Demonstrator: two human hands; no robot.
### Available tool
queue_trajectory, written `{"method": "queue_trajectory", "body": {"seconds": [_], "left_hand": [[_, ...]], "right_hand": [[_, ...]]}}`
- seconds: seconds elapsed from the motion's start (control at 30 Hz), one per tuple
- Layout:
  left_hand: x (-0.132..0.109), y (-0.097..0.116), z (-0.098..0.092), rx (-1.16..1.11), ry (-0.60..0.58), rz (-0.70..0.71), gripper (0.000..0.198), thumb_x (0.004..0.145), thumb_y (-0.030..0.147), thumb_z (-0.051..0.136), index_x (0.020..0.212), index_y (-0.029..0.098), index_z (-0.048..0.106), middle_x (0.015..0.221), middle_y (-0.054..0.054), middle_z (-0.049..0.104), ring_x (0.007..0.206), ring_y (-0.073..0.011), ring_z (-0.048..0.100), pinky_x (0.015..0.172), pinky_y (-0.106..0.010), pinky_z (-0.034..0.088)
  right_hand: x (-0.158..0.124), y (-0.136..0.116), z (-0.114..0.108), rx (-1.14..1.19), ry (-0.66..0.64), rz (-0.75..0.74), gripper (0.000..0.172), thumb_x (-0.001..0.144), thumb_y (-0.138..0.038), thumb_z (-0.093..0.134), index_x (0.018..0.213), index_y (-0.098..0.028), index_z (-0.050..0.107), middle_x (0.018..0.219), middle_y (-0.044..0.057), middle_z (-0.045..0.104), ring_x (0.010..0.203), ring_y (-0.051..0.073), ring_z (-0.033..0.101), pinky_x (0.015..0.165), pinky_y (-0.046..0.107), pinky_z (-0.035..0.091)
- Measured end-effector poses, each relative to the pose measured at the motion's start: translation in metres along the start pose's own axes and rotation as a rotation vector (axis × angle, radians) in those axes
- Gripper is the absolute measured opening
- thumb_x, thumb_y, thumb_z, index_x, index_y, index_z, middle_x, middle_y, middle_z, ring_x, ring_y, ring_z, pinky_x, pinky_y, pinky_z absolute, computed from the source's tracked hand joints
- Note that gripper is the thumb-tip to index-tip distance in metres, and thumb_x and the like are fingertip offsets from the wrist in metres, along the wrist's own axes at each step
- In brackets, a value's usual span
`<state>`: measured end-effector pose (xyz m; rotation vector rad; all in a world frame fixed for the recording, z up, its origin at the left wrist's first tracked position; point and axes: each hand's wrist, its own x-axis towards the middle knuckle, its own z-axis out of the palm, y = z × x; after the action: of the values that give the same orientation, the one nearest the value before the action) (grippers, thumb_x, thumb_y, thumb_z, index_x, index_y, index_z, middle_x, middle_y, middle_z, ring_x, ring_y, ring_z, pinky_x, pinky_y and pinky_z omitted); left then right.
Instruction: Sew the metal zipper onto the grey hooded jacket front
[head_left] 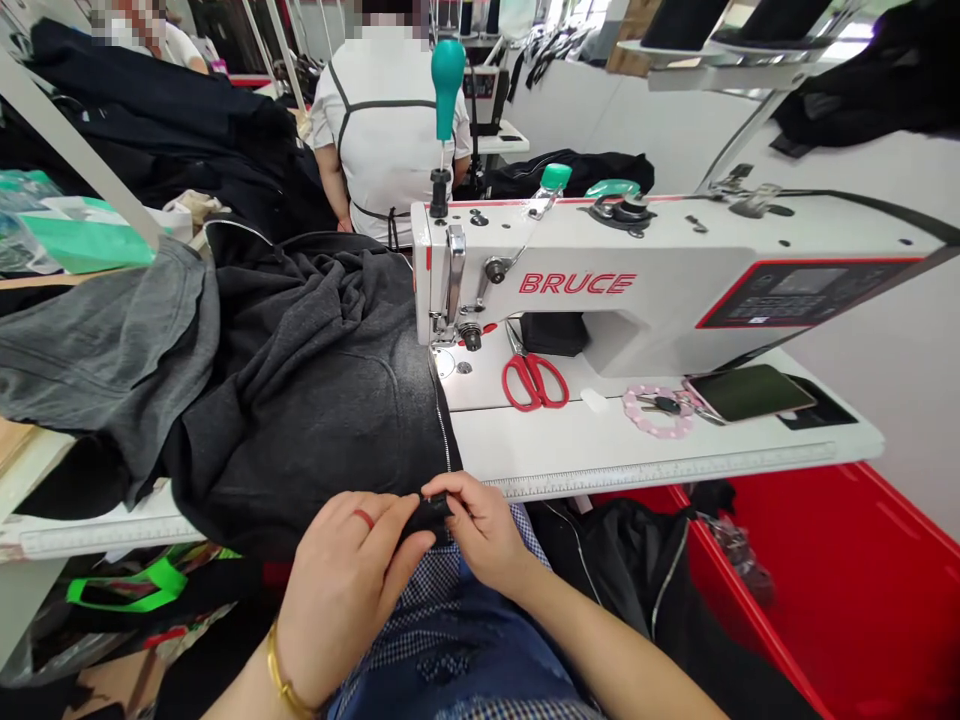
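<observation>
A black zip jacket (322, 410) lies over the left of the sewing table, its zipper edge running under the needle area of the white sewing machine (577, 290). At the table's front edge my left hand (352, 570) pinches the near end of the jacket's zipper edge. My right hand (480, 530) grips the same bit of black fabric from the other side, thumb and forefinger closed, the fingertips of both hands nearly touching. What exactly lies between the fingers is partly hidden.
Red-handled scissors (534, 383), a pink ring with keys (658, 411) and a phone (750, 392) lie on the machine bed. A red bin (847, 560) stands below right, dark garments (615, 560) beside it. A person in white (390, 130) sits ahead.
</observation>
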<state>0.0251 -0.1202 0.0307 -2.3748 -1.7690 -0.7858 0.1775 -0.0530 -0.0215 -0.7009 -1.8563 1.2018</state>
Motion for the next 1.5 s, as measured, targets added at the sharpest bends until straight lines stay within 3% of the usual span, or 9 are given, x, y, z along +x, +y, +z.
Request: {"method": "queue_trajectory", "body": {"seconds": [0.2,0.3,0.43,0.6,0.7,1.0,1.2,1.33,1.5], "left_hand": [[0.005,-0.001,0.008,0.064,-0.048,0.021,0.021,0.088,0.028,0.042,0.086,0.015,0.058,0.063,-0.002,0.055,0.058,-0.0152,0.05,0.057,-0.029,0.041],[0.006,-0.005,0.011,0.071,-0.073,0.05,0.024,0.089,0.028,0.04,0.085,0.014,0.059,0.063,-0.002,0.056,0.058,-0.0153,0.051,0.057,-0.029,0.042],[0.008,-0.019,0.008,-0.02,-0.218,0.041,0.026,0.087,0.035,0.043,0.093,0.016,0.06,0.072,-0.002,0.062,0.066,-0.0162,0.056,0.064,-0.03,0.045],[0.01,-0.044,-0.002,-0.317,-0.534,-0.197,0.026,0.085,0.034,0.046,0.103,0.022,0.06,0.089,0.0,0.066,0.081,-0.0145,0.06,0.075,-0.024,0.047],[0.012,-0.05,-0.005,-0.459,-0.631,-0.358,0.027,0.084,0.036,0.046,0.101,0.022,0.062,0.091,0.001,0.067,0.082,-0.0143,0.061,0.074,-0.022,0.047],[0.021,-0.041,-0.009,-0.519,-0.62,-0.471,0.026,0.083,0.037,0.045,0.083,0.019,0.064,0.075,0.003,0.067,0.068,-0.0138,0.06,0.063,-0.021,0.043],[0.021,-0.038,-0.008,-0.466,-0.596,-0.437,0.028,0.082,0.038,0.044,0.085,0.019,0.064,0.074,0.002,0.067,0.065,-0.0142,0.059,0.061,-0.022,0.043],[0.015,-0.04,-0.007,-0.406,-0.588,-0.402,0.03,0.081,0.041,0.047,0.092,0.019,0.064,0.085,-0.002,0.068,0.077,-0.0171,0.061,0.071,-0.025,0.046],[-0.015,-0.054,-0.017,-0.141,-0.658,-0.29,0.023,0.079,0.03,0.049,0.095,0.023,0.063,0.087,-0.003,0.066,0.082,-0.0197,0.061,0.076,-0.031,0.048]], "right_hand": [[0.0,-0.008,-0.007,0.045,-0.09,0.09,0.025,0.087,-0.025,0.038,0.099,-0.016,0.058,0.071,0.001,0.06,0.059,0.009,0.053,0.056,0.021,0.044],[0.003,-0.015,-0.007,-0.026,-0.043,0.056,0.023,0.083,-0.031,0.047,0.093,-0.015,0.06,0.081,0.004,0.064,0.072,0.013,0.058,0.068,0.023,0.046],[0.009,-0.011,-0.006,-0.063,-0.042,0.167,0.023,0.086,-0.03,0.045,0.083,-0.016,0.063,0.072,0.001,0.063,0.065,0.01,0.057,0.063,0.02,0.044],[0.015,0.003,-0.009,0.116,-0.071,0.332,0.026,0.084,-0.033,0.047,0.08,-0.014,0.064,0.07,0.001,0.062,0.067,0.011,0.056,0.061,0.021,0.044],[0.017,0.006,-0.009,0.166,-0.089,0.358,0.026,0.084,-0.033,0.047,0.08,-0.014,0.065,0.07,0.001,0.062,0.066,0.011,0.056,0.062,0.022,0.044],[0.012,-0.006,-0.013,-0.063,-0.066,0.222,0.022,0.084,-0.022,0.042,0.089,-0.016,0.063,0.071,0.0,0.062,0.062,0.01,0.056,0.057,0.02,0.042],[0.007,-0.014,-0.002,-0.272,-0.065,-0.02,0.04,0.073,-0.035,0.062,0.107,-0.015,0.054,0.094,0.006,0.064,0.084,0.018,0.06,0.077,0.029,0.046],[0.009,-0.011,-0.002,-0.282,-0.057,0.007,0.018,0.081,-0.024,0.052,0.095,-0.018,0.06,0.081,0.002,0.066,0.073,0.014,0.062,0.069,0.026,0.047],[-0.002,-0.009,-0.008,-0.201,-0.101,-0.09,0.015,0.084,-0.026,0.049,0.087,-0.019,0.063,0.079,0.001,0.067,0.069,0.012,0.061,0.064,0.022,0.046]]}}
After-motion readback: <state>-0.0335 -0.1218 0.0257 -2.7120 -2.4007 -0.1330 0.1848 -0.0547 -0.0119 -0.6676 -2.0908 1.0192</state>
